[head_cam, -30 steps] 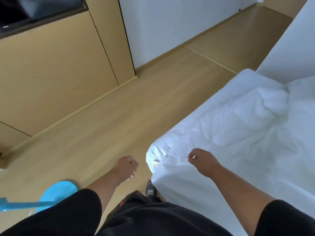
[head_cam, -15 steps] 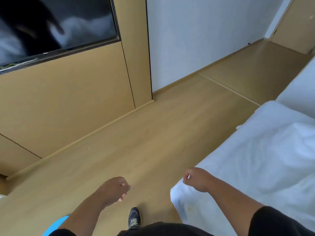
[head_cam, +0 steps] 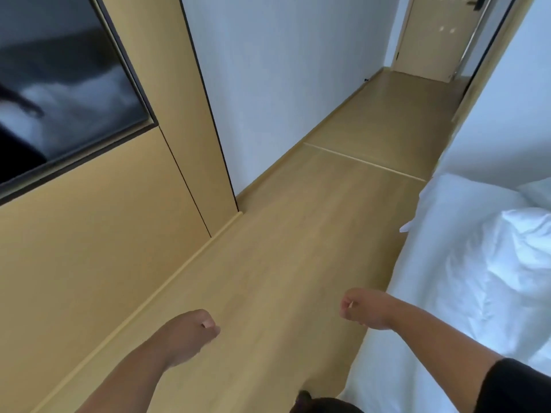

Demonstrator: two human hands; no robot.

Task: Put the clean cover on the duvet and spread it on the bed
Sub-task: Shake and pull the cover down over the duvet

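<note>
The bed (head_cam: 441, 293) lies along the right side, covered in white linen. On it a bunched white duvet (head_cam: 518, 236) is heaped near the right edge of the view. My right hand (head_cam: 365, 308) hovers over the floor just left of the bed's edge, fingers curled into a fist, holding nothing. Further left, my left hand (head_cam: 190, 330) is also curled into a fist over the floor and is empty. Neither hand touches the bedding.
A wooden floor (head_cam: 298, 234) runs between the bed and a wood-panelled wall (head_cam: 89, 248) carrying a dark TV screen (head_cam: 59, 84). The passage leads to a door (head_cam: 429, 34) at the far end. My dark shoe (head_cam: 304, 397) shows at the bottom.
The view has swung up and left, away from the bed corner and along the passage. My right hand has left the bed corner; both hands now hang over the floor.
</note>
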